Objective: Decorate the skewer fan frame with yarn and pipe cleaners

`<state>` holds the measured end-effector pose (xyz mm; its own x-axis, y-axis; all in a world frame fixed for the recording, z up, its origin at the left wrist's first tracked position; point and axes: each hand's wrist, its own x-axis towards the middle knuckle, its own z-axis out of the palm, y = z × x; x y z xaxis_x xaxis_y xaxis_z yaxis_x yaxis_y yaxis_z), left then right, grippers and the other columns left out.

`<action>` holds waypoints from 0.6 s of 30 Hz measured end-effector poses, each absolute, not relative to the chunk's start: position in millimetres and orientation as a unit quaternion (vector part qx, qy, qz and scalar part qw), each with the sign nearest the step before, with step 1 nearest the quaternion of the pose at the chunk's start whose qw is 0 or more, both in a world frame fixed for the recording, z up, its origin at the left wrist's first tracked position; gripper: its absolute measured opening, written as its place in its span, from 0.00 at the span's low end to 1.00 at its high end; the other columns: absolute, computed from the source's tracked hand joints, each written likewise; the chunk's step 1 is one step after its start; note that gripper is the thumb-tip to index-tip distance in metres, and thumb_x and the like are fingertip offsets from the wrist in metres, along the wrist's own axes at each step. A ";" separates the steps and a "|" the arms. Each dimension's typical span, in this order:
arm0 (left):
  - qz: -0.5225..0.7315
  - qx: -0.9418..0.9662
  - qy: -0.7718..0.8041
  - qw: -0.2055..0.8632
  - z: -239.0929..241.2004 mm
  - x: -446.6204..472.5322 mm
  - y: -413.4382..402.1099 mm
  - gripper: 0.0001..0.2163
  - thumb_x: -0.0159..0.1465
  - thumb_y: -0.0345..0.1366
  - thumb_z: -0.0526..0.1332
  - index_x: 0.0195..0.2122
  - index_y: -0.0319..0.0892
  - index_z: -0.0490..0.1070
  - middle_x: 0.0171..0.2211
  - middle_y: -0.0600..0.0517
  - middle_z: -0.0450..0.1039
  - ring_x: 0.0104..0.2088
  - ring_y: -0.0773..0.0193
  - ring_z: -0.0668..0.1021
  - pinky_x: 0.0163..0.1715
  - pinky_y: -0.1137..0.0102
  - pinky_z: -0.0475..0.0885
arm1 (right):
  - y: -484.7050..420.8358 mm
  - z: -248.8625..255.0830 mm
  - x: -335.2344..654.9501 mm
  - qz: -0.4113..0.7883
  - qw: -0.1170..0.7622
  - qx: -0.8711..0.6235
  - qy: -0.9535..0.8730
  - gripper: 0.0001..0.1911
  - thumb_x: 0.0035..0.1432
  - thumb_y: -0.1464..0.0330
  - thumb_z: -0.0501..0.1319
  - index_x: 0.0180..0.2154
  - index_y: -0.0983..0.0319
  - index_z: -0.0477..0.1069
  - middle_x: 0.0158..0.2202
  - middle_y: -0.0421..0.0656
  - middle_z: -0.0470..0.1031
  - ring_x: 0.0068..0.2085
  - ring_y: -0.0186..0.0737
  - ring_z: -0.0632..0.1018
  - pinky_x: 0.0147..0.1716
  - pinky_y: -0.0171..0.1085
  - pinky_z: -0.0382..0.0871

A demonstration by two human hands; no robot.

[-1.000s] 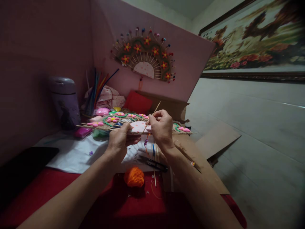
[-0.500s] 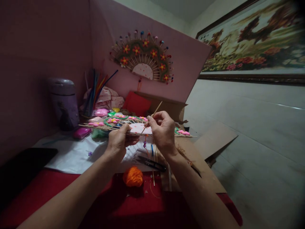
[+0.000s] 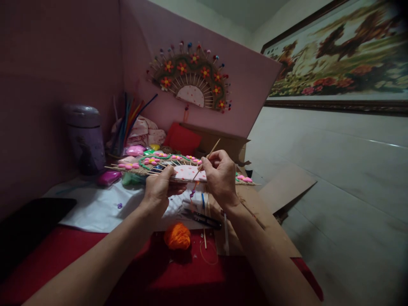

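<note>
A handmade fan [image 3: 188, 172] with pink clay flowers, a green wavy trim and a white spotted centre is tilted nearly flat in front of me. My left hand [image 3: 159, 185] is closed on its lower edge, thumb on top and fingers underneath. Between the thumb and fingers of my right hand [image 3: 220, 174] is a thin wooden stick [image 3: 213, 148], slanting down with its lower end at the white centre. From the fan's base hangs an orange cord with a purple bead [image 3: 192, 194].
An orange yarn ball [image 3: 177, 236] lies on the red cloth, near black thread snips [image 3: 205, 219]. Cardboard [image 3: 270, 225] lies at the right. Behind stand a purple container [image 3: 84, 138] and clay packets [image 3: 135, 150]. A finished fan [image 3: 193, 78] hangs on the pink board.
My right hand, with the stick, has shifted slightly to the right. The hanging cord and bead have swung a little left. My left hand and the fan stay nearly still.
</note>
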<state>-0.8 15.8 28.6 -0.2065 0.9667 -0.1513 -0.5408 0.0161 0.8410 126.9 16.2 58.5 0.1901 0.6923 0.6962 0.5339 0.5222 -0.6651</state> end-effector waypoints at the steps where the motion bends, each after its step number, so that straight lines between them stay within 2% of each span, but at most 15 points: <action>1: 0.655 0.254 0.420 0.575 27.8 -1.3 16.5 0.04 0.48 0.30 0.58 0.24 0.33 0.69 0.15 0.47 0.72 0.12 0.62 0.73 0.09 0.72 0.68 | 17.3 59.5 128.8 0.067 0.606 -0.481 -0.630 0.07 0.52 0.66 0.59 0.27 0.60 0.61 0.22 0.36 0.69 0.24 0.35 0.74 0.25 0.34 0.65; 7: 0.643 0.260 0.422 0.584 25.6 -4.6 19.2 0.05 0.49 0.30 0.57 0.23 0.33 0.69 0.15 0.44 0.73 0.13 0.62 0.74 0.10 0.73 0.69 | 17.0 68.6 138.6 0.088 0.687 -0.404 -0.597 0.08 0.54 0.65 0.58 0.30 0.59 0.60 0.22 0.35 0.69 0.25 0.34 0.75 0.25 0.34 0.66; 12: 0.646 0.255 0.424 0.582 27.0 -3.9 18.2 0.04 0.49 0.30 0.58 0.23 0.34 0.69 0.15 0.46 0.73 0.13 0.63 0.73 0.10 0.73 0.69 | 5.4 64.4 122.7 0.120 0.631 -0.397 -0.656 0.07 0.56 0.65 0.58 0.31 0.59 0.62 0.24 0.36 0.72 0.26 0.34 0.76 0.27 0.34 0.66; 18: 0.656 0.276 0.407 0.573 24.7 -4.4 16.6 0.05 0.50 0.30 0.58 0.25 0.34 0.70 0.16 0.48 0.73 0.13 0.65 0.73 0.12 0.74 0.70 | 4.9 57.0 114.9 0.074 0.585 -0.436 -0.679 0.07 0.57 0.64 0.57 0.31 0.60 0.63 0.25 0.38 0.73 0.27 0.34 0.75 0.27 0.34 0.64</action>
